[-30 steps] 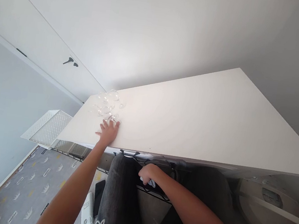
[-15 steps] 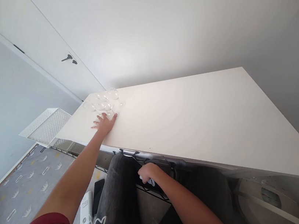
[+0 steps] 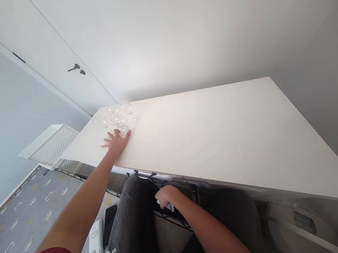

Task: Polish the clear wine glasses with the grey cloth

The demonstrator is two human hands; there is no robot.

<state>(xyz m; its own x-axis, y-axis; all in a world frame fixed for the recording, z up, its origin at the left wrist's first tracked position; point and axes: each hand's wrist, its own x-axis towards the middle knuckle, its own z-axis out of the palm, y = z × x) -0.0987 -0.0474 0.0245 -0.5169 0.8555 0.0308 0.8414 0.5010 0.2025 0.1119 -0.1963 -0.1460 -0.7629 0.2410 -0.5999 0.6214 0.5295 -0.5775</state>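
Head view: the person's left hand (image 3: 117,142) lies over the left part of a white tabletop (image 3: 217,137), palm down with fingers and thumb spread, closed around nothing. Its thumb and fingertips reach the near side of a loose cluster of clear, rounded pieces (image 3: 116,119), which sits toward the tabletop's far left corner; because they are transparent, their exact number and outlines, and which of them the fingers truly touch, cannot be told. The right hand (image 3: 166,196) is a fist below the tabletop's near edge, curled around a small pale cloth (image 3: 170,207) that is mostly hidden. For the left hand, a low, flat palm with light, even pressure seems best, since smooth round pieces would probably roll or scatter if pushed from one side. The tabletop's left end is close, so any push in that direction calls for slow care. Past that left end stands a white perforated rack (image 3: 50,143); patterned grey bedding (image 3: 41,205) spreads below it. Under the tabletop's near edge, beside the person's dark-trousered leg (image 3: 134,214), lie a dark phone (image 3: 109,223) and a white cabled box (image 3: 96,237).
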